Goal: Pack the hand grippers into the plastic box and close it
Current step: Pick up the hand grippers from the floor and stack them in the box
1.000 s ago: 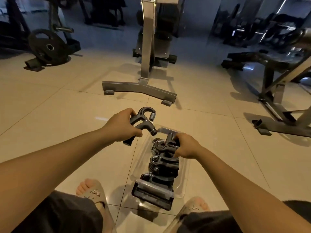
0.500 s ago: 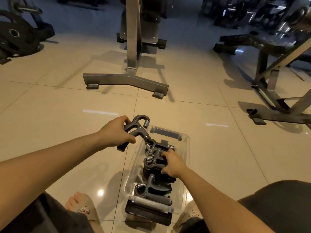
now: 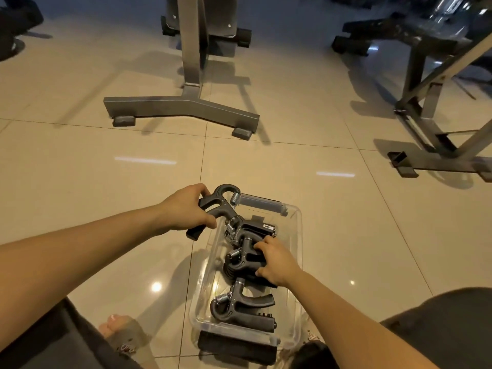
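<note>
Left hand [image 3: 186,210] clenched on a hand gripper [image 3: 217,209], just left of plastic box [image 3: 298,235] far corner, handles angled across the box's length; right hand [image 3: 277,262] grips the packed grippers [image 3: 239,262] inside.

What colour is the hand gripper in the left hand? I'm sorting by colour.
Dark grey with a silver spring, hand gripper, head view.

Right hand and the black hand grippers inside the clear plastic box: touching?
Touching. Head view shows the right hand pressed on the black hand grippers in the clear plastic box, fingers wrapped over one handle.
</note>
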`<state>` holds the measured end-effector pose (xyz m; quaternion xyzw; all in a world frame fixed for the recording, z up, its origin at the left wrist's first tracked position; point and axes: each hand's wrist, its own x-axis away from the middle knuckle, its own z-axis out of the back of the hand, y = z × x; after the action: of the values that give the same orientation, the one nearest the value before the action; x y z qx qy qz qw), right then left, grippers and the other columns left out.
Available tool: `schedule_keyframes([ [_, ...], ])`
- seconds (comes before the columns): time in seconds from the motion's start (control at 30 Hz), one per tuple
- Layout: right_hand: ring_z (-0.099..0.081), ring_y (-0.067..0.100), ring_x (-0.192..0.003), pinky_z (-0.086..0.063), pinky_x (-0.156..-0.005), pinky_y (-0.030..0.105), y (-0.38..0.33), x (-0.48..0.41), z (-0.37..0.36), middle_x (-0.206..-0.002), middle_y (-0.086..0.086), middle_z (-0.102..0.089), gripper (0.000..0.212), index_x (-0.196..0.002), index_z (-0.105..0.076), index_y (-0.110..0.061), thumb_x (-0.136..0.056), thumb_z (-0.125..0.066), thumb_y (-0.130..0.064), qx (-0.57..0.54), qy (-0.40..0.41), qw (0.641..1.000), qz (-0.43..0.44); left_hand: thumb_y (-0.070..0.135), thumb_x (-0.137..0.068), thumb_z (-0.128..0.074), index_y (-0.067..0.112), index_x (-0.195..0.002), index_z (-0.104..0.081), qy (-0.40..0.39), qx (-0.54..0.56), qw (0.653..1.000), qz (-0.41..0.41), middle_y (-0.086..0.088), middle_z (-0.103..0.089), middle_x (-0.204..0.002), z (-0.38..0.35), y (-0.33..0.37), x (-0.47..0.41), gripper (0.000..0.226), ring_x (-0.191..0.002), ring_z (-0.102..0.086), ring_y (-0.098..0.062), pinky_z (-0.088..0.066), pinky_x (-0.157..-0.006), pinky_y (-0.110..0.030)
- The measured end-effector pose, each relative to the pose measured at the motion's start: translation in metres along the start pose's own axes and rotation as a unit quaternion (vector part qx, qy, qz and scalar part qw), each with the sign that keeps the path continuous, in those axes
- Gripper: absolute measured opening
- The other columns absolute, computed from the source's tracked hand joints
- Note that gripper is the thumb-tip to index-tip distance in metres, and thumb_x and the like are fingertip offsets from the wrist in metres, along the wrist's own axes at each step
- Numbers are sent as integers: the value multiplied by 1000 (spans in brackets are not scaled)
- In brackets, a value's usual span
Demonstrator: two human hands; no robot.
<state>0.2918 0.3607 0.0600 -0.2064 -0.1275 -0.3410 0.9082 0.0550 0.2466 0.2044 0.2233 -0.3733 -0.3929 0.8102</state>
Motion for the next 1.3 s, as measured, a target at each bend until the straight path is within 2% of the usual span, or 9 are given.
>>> schedule_keyframes([
  [0.4,-49,25,-120,-43,-103,38,-8,-2,20,-129,4,-53,67,-139,-54,-20,-80,-79,-38,10,-3,1000,-17,21,-70,-88,20,-109,-53,-26,2,1000,-7,-8,-69,-93,-8,1,-23,52,-80,-69,-23,-60,-73,-40],
  [0.6,-61,19,-110,-52,-98,36,-4,-9,114,-121,3,-65,66,-132,-61,-13,-75,-87,-34,-185,36,980,-63,22,-71,-87,20,-109,-52,-6,6,1000,-18,-6,-69,-90,-8,11,-24,51,-77,-69,-22,-60,-68,-38],
  [0.73,-67,19,-88,-56,-78,35,-22,9,172,-103,13,-71,40,-115,-68,-9,-87,-77,-36,-332,-4,942,-44,25,-69,-87,24,-107,-51,28,37,998,-37,-4,-70,-91,-10,23,-19,52,-77,-70,-22,-62,-70,-41],
  [0.83,-70,18,-78,-56,-71,33,-42,18,178,-101,17,-74,34,-107,-71,-7,-92,-70,-37,-420,-45,905,-59,30,-67,-86,29,-107,-51,60,73,993,-64,0,-69,-91,-14,32,-9,53,-80,-70,-21,-62,-72,-45],
  [0.97,-69,21,-68,-56,-64,33,-67,9,177,-82,14,-72,22,-91,-68,1,-92,-72,-20,-477,11,877,-55,35,-68,-88,30,-111,-52,81,113,986,-86,6,-68,-93,-19,41,3,57,-79,-70,-13,-62,-75,-41],
  [1.07,-65,19,-63,-54,-61,31,-68,8,188,-75,12,-69,19,-90,-68,5,-92,-71,-14,-447,36,893,-37,45,-73,-85,32,-112,-55,67,146,984,-77,4,-68,-94,-11,46,5,51,-83,-68,-13,-60,-76,-36],
  [1.13,-66,17,-65,-54,-64,32,-62,10,194,-78,10,-72,12,-89,-73,-5,-90,-73,-17,-391,48,919,-22,50,-79,-79,33,-116,-58,84,144,983,-78,2,-68,-96,2,47,3,45,-87,-67,-14,-59,-79,-35],
  [1.2,-67,17,-71,-54,-68,35,-59,10,196,-78,4,-72,8,-91,-75,-15,-87,-75,-22,-311,72,948,-10,50,-86,-72,32,-114,-64,107,151,980,-77,1,-70,-95,14,50,1,35,-87,-68,-14,-57,-81,-34],
  [1.3,-61,12,-72,-50,-64,32,-61,10,193,-76,-8,-66,16,-99,-76,-22,-86,-73,-31,-155,123,980,9,49,-91,-67,23,-103,-73,69,224,971,-51,-5,-75,-87,23,56,2,29,-79,-71,-17,-57,-72,-31],
])
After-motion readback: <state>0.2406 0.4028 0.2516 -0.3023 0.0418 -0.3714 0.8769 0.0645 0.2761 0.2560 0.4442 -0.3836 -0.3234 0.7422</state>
